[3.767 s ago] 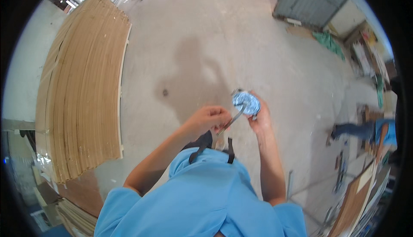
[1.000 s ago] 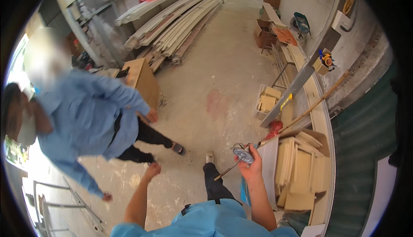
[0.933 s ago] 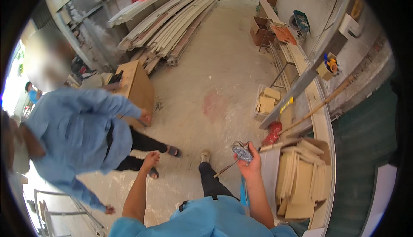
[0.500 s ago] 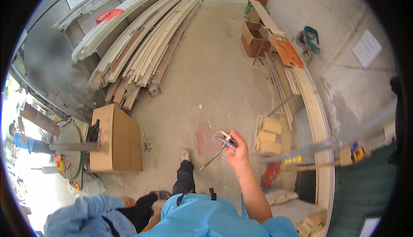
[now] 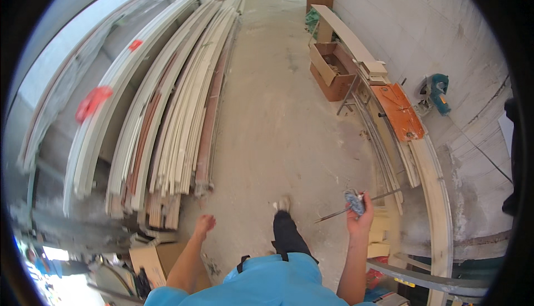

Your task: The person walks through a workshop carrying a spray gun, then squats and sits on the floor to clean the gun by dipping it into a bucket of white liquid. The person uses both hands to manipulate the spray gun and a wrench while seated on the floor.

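Note:
My right hand (image 5: 360,217) is closed round a grey metal fitting with a thin rod (image 5: 332,215), held above the floor beside the wooden strips on the right. The rod points down and left. A second thin bar shows on the other side of the hand, and I cannot tell whether it belongs to the same piece. My fingers hide part of the fitting. My left hand (image 5: 205,225) hangs near the front end of the long strip stack (image 5: 183,139), loosely curled, with nothing seen in it. It touches nothing.
A cardboard box (image 5: 332,83) stands by the right wall. Next to it runs a long board bench (image 5: 434,195) with an orange plate (image 5: 397,111). A teal power tool (image 5: 438,92) lies further right. Red plastic (image 5: 93,103) rests on the left rack. Another carton (image 5: 147,261) stands low on the left.
I have moved forward along the passage; the strip stack and bench are closer. My right hand has shifted right, still holding the metal fitting. My left hand has come into view.

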`<state>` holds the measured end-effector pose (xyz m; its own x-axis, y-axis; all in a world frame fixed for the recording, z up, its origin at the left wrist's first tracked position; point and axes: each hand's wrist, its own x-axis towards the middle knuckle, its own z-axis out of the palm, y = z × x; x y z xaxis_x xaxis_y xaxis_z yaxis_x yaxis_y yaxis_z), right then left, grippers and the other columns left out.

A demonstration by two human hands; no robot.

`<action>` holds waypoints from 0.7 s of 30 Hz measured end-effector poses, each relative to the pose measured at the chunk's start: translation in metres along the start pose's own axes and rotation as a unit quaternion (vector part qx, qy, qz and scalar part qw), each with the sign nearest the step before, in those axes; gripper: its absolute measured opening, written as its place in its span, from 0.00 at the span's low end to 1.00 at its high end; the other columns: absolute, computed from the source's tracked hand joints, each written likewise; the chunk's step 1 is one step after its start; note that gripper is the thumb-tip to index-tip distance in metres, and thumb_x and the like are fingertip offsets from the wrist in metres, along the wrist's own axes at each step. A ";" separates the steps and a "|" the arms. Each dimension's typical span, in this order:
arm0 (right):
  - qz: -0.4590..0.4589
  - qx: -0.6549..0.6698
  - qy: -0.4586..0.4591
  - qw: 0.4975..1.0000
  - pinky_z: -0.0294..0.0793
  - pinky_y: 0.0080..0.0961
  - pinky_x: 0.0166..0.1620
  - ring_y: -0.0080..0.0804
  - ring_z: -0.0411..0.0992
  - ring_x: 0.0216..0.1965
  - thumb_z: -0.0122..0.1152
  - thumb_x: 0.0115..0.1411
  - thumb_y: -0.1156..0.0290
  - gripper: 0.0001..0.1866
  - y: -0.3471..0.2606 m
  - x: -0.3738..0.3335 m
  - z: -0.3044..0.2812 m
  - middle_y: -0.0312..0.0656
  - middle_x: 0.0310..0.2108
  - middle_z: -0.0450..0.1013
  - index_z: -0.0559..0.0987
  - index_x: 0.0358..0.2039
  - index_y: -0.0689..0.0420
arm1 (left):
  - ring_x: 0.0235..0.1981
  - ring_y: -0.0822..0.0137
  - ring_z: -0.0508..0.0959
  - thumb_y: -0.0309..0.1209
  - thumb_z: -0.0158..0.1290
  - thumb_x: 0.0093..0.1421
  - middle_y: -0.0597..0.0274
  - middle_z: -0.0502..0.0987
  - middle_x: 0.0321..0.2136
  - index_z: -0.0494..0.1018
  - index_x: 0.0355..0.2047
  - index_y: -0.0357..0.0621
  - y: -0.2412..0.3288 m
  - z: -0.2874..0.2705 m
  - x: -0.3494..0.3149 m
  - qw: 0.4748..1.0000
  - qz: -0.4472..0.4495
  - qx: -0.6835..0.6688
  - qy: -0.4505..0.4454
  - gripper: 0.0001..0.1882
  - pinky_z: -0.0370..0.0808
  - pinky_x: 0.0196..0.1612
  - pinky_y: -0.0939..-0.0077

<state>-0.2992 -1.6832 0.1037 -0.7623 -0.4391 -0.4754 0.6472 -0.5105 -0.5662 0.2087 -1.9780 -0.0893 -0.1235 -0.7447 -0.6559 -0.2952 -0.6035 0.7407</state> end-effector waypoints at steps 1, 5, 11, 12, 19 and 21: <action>-0.014 0.017 0.024 0.999 0.76 0.27 0.32 0.31 0.78 0.31 0.61 0.66 0.60 0.11 0.004 0.027 0.021 0.38 0.35 0.79 0.79 0.40 0.55 | 0.32 0.67 0.80 0.38 0.54 0.65 0.61 0.80 0.32 0.75 0.38 0.43 0.059 0.020 0.039 0.999 0.028 0.008 -0.016 0.11 0.76 0.37 0.71; -0.008 0.080 0.070 0.994 0.76 0.27 0.33 0.30 0.78 0.35 0.62 0.65 0.60 0.10 0.032 0.160 0.113 0.37 0.36 0.80 0.80 0.38 0.52 | 0.36 0.67 0.80 0.40 0.54 0.67 0.62 0.81 0.36 0.75 0.42 0.45 0.216 0.100 0.171 0.995 0.066 0.004 -0.069 0.13 0.76 0.41 0.69; 0.092 0.067 -0.001 0.994 0.76 0.29 0.32 0.31 0.78 0.36 0.63 0.64 0.61 0.09 0.094 0.356 0.322 0.37 0.33 0.80 0.80 0.36 0.52 | 0.41 0.63 0.82 0.41 0.54 0.67 0.60 0.81 0.39 0.75 0.48 0.42 0.246 0.117 0.262 0.991 -0.042 0.052 -0.115 0.17 0.78 0.45 0.67; 0.100 0.043 -0.041 0.993 0.76 0.29 0.32 0.31 0.78 0.35 0.63 0.63 0.61 0.09 0.103 0.386 0.366 0.37 0.32 0.80 0.80 0.35 0.52 | 0.38 0.62 0.82 0.39 0.54 0.67 0.59 0.81 0.38 0.75 0.47 0.41 0.240 0.113 0.271 0.988 -0.124 -0.035 -0.088 0.16 0.79 0.41 0.67; 0.114 -0.028 -0.138 0.983 0.76 0.31 0.31 0.31 0.79 0.33 0.65 0.63 0.63 0.08 0.187 0.627 0.610 0.35 0.30 0.79 0.79 0.32 0.53 | 0.33 0.61 0.81 0.34 0.52 0.65 0.57 0.79 0.33 0.75 0.42 0.40 0.302 0.112 0.422 0.939 -0.335 -0.023 0.078 0.11 0.78 0.36 0.67; 0.131 -0.024 -0.117 0.984 0.77 0.31 0.30 0.31 0.79 0.32 0.65 0.63 0.62 0.09 0.208 0.696 0.659 0.35 0.30 0.79 0.79 0.32 0.53 | 0.31 0.62 0.80 0.34 0.52 0.64 0.57 0.78 0.31 0.75 0.41 0.40 0.353 0.122 0.494 0.933 -0.347 -0.034 0.093 0.11 0.78 0.34 0.67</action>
<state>-0.6914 -2.5825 0.0986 -0.5442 -0.7116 -0.4443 0.8156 -0.3247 -0.4789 -0.0725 -2.5243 -0.1694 0.2440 -0.2011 -0.9487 -0.1809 -0.9705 0.1592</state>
